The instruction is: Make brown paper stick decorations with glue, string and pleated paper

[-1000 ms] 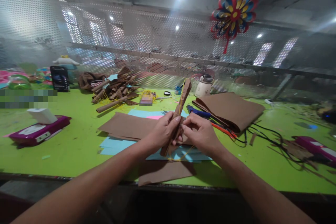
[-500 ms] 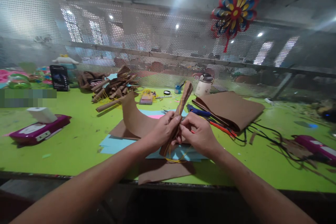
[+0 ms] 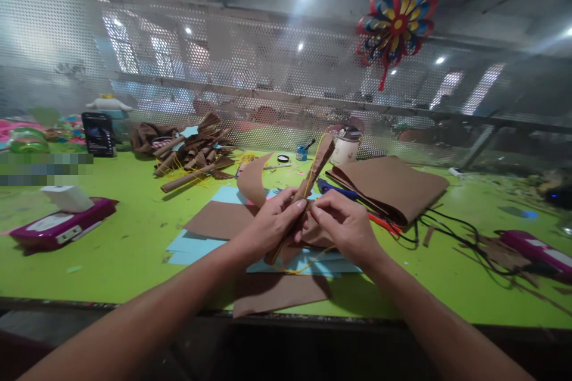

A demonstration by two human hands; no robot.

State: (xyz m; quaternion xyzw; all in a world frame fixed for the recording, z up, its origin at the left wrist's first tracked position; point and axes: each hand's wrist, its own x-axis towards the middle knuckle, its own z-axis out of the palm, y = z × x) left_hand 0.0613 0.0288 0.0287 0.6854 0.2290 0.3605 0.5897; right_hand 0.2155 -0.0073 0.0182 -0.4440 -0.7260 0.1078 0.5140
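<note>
Item: one roll of brown paper (image 3: 319, 166), held aslant over the middle of the desk (image 3: 134, 268), upper end leaning away and to the right, lower end pointing toward the near edge.

Yellow string (image 3: 298, 272): one length laid lengthwise along the roll; a slack loop hangs below the hands.

Left hand (image 3: 277, 218): closed around the roll's middle, thumb pressed on its upper face.

Right hand (image 3: 346, 223): tips of thumb and forefinger pressed together just beside the roll, apparently pinching the string; the line is too fine there for certainty.

Beneath: brown paper sheets (image 3: 218, 220), one curled upward, on light-blue paper sheets (image 3: 190, 245); a loose brown sheet (image 3: 279, 296) at the near edge.

Behind, to the left: a heap of brown paper rolls (image 3: 196, 158). To the right: folded brown paper (image 3: 393, 187).

Handling note, by judgement: the roll is best gripped firmly but uncrushed, the lengthwise string pinned under the left thumb, even tension applied from the right, and the slack loop guided clear of the sheets.
</note>
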